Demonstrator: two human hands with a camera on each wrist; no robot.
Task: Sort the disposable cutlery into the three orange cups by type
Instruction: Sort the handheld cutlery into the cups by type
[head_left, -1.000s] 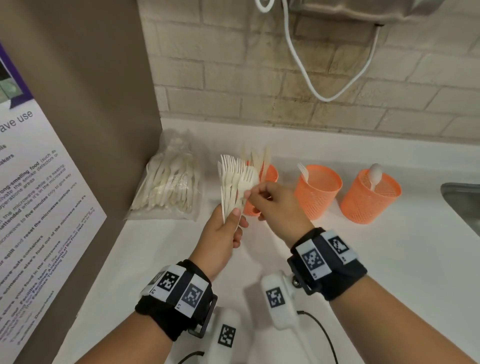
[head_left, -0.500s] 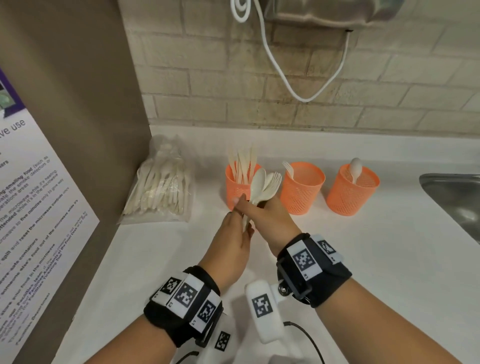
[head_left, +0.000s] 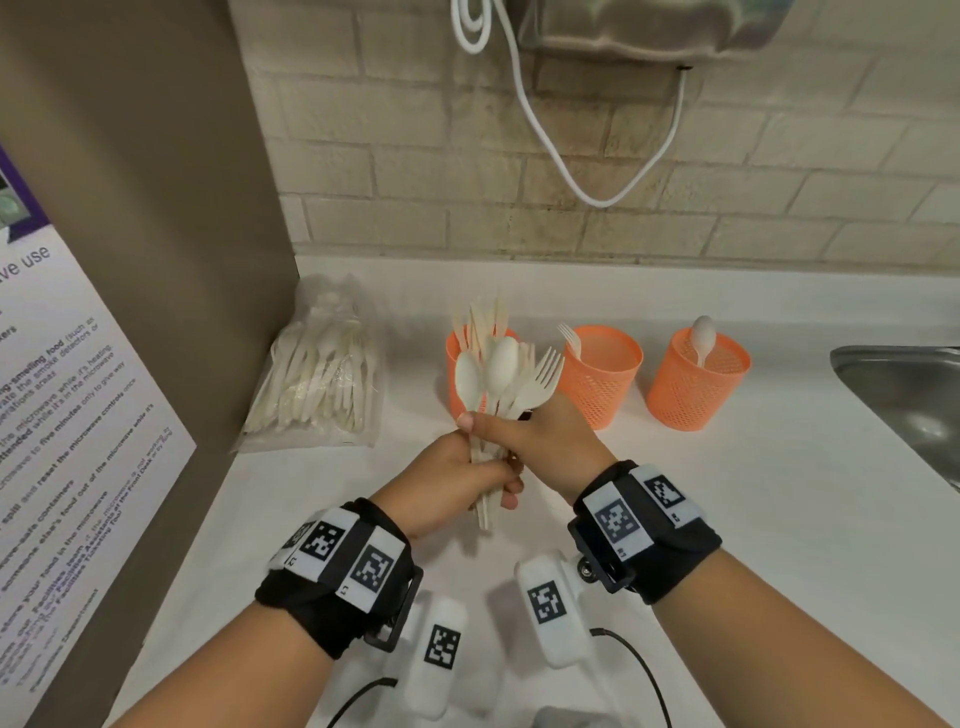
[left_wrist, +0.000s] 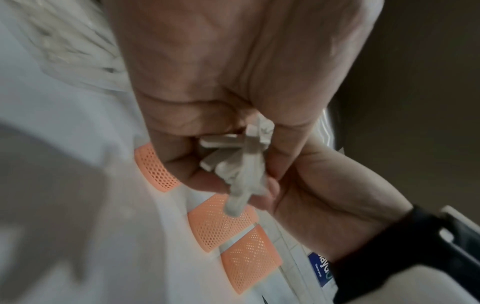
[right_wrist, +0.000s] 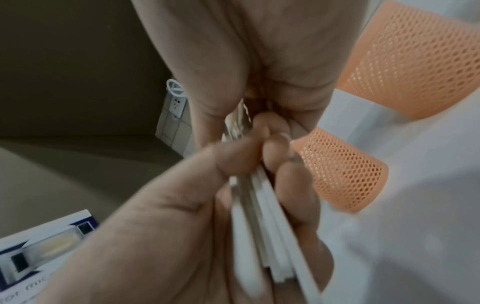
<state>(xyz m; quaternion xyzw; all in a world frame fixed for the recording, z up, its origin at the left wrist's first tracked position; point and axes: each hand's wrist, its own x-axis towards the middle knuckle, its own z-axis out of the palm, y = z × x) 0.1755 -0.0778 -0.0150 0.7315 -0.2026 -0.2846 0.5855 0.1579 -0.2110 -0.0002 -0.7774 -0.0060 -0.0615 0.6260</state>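
Both hands hold one bundle of white disposable spoons and forks (head_left: 501, 382) upright over the counter. My left hand (head_left: 460, 480) grips the handles low down, and their ends (left_wrist: 239, 162) stick out of its curled fingers. My right hand (head_left: 530, 436) is wrapped round the handles (right_wrist: 265, 226) just above. Three orange mesh cups stand behind. The left cup (head_left: 453, 348) holds knives and is partly hidden by the bundle. The middle cup (head_left: 602, 379) holds one fork. The right cup (head_left: 693, 395) holds one spoon.
A clear bag of more white cutlery (head_left: 317, 374) lies at the back left against a brown panel (head_left: 156, 234) with a poster (head_left: 67, 415). A steel sink (head_left: 904, 395) is at the right. Two white marker-tagged devices (head_left: 550, 603) lie near the counter's front edge.
The bundle came down from a raised fan of forks held in the left hand. The right hand went from pinching one piece to gripping the handles. Spoon bowls now show at the front.
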